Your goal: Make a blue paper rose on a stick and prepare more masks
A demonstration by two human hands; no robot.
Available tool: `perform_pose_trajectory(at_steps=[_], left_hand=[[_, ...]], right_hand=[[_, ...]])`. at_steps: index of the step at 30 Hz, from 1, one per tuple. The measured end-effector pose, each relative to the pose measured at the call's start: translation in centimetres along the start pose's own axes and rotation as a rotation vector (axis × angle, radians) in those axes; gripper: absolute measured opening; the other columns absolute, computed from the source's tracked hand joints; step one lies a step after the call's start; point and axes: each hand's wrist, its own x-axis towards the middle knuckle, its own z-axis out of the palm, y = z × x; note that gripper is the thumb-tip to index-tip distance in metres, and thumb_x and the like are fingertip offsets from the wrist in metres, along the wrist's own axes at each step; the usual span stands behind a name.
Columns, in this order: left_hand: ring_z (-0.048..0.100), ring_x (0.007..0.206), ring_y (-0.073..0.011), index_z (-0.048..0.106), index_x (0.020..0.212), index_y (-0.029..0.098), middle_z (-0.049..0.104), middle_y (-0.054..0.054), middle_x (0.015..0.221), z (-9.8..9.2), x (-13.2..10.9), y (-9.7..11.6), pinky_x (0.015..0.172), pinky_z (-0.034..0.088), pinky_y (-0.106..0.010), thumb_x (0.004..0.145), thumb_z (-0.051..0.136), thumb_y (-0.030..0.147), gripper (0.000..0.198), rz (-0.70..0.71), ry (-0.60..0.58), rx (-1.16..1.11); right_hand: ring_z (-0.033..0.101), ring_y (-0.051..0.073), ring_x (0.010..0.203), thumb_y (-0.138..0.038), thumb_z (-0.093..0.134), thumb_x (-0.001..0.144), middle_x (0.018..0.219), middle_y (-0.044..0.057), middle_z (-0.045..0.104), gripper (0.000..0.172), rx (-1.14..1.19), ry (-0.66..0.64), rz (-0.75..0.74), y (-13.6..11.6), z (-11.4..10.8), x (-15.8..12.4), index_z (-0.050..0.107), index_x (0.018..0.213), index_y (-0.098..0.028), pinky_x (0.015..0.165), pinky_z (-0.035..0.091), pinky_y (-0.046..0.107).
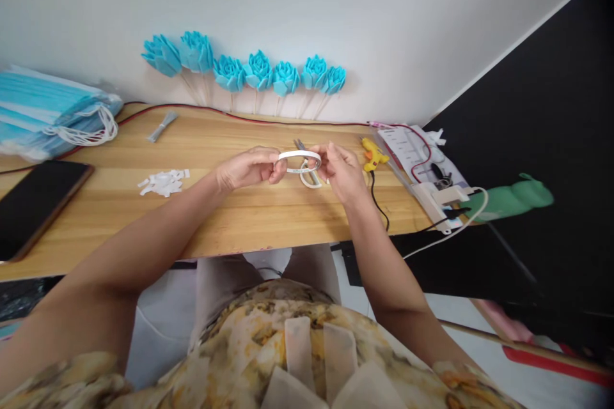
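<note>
Item: white ring [293, 154], a thin band with printing on its inner face, at the centre of the frame, raised above the wooden table [230, 223].

Left hand [250, 167]: thumb and fingers pinched on the ring's left rim. Right hand [341, 171]: fingertips curled at the right rim; whether they close on it cannot be told.

Finished in appearance: seven blue flowers [259, 70] on thin sticks, upright or leaning, along the wall in the upper middle. Loose, apparently unused: a heap of white pieces [164, 183], left of centre; a tied bundle of strips [162, 126], upper left. The ring seems intact; how much remains to be done cannot be told.

Edges: the table's front edge crosses below the hands. Bare wood shows between hands and edge. Scissors [300, 145] lie just beyond the ring, partly hidden. Boundaries: phone [45, 204] and mask stack [52, 108], left; yellow glue gun [374, 154], near the right hand, its black cord [378, 201] trailing towards the edge; power strip [434, 204], right.
</note>
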Motion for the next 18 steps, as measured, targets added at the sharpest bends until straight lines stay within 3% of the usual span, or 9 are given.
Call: perform_pose_trajectory(at_steps=[5, 8, 11, 14, 18], left_hand=[[0.054, 0.055, -0.0144, 0.061, 0.063, 0.016, 0.052, -0.003, 0.063, 0.5, 0.1, -0.1, 0.053, 0.045, -0.028, 0.084, 0.078, 0.051, 0.045, 0.044, -0.041, -0.115], [0.053, 0.055, -0.0136, 0.059, 0.060, 0.016, 0.051, -0.002, 0.063, 0.9, 0.1, 0.1, 0.053, 0.045, -0.027, 0.081, 0.080, 0.052, 0.047, 0.066, -0.069, -0.166], [0.052, 0.053, -0.0135, 0.055, 0.057, 0.017, 0.050, -0.002, 0.061, 1.2, 0.1, 0.3, 0.053, 0.045, -0.026, 0.087, 0.073, 0.055, 0.051, 0.059, -0.024, -0.174], [0.051, 0.051, -0.0134, 0.055, 0.056, 0.017, 0.050, -0.002, 0.059, 1.3, 0.2, 0.5, 0.051, 0.045, -0.026, 0.092, 0.068, 0.055, 0.054, 0.019, 0.016, -0.164], [0.049, 0.047, -0.0129, 0.057, 0.058, 0.016, 0.048, -0.001, 0.055, 0.8, 0.3, 0.6, 0.047, 0.042, -0.025, 0.093, 0.070, 0.052, 0.052, -0.021, -0.042, -0.154]], right_hand=[[0.067, 0.016, 0.077, -0.069, 0.076, 0.080, 0.086, 0.006, 0.074, 0.050, 0.195, 0.027, 0.073, 1.4, 0.2, -0.8, 0.073, 0.093, -0.021, 0.047, 0.037, 0.023], [0.073, 0.018, 0.087, -0.068, 0.071, 0.085, 0.096, 0.009, 0.077, 0.050, 0.272, 0.021, 0.101, 1.4, 0.4, -1.1, 0.072, 0.100, -0.020, 0.044, 0.032, 0.020], [0.074, 0.019, 0.091, -0.067, 0.065, 0.090, 0.101, 0.011, 0.078, 0.049, 0.290, 0.042, 0.136, 0.7, 0.1, -1.1, 0.070, 0.103, -0.020, 0.042, 0.029, 0.019], [0.074, 0.019, 0.096, -0.066, 0.064, 0.092, 0.108, 0.011, 0.077, 0.048, 0.290, 0.063, 0.158, -0.4, -0.9, -1.0, 0.071, 0.106, -0.021, 0.040, 0.028, 0.018], [0.073, 0.019, 0.101, -0.067, 0.063, 0.092, 0.116, 0.010, 0.077, 0.048, 0.243, 0.069, 0.101, -1.7, -3.3, -1.5, 0.073, 0.111, -0.024, 0.036, 0.022, 0.018]])
